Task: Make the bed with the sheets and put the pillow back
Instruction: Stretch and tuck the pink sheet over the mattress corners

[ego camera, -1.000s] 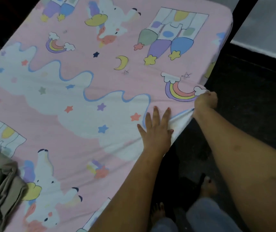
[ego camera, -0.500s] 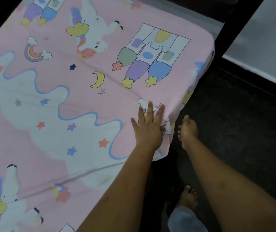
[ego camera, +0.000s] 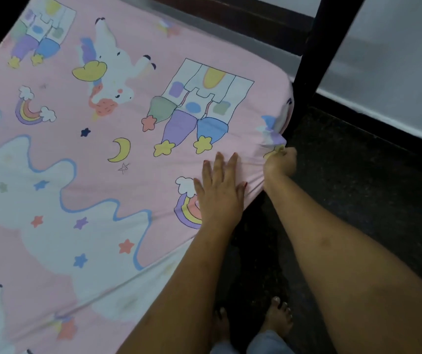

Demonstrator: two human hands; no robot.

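A pink sheet (ego camera: 138,180) printed with unicorns, rainbows, stars and a moon covers the mattress across most of the view. My left hand (ego camera: 220,192) lies flat on it near the right edge, fingers apart, partly over a rainbow print. My right hand (ego camera: 280,163) is closed on the sheet's hanging edge just beside the mattress side, and the cloth bunches into folds at its grip. No pillow is in view.
A black bed post (ego camera: 319,60) stands at the mattress's far right corner. The dark floor (ego camera: 358,187) runs along the right side, with my bare feet (ego camera: 276,318) below. A pale wall (ego camera: 396,72) lies beyond.
Both hands have moved along the edge toward the far corner. My right hand, loose beside the mattress half a second ago, now grips the sheet edge. The folded beige cloth has left the view.
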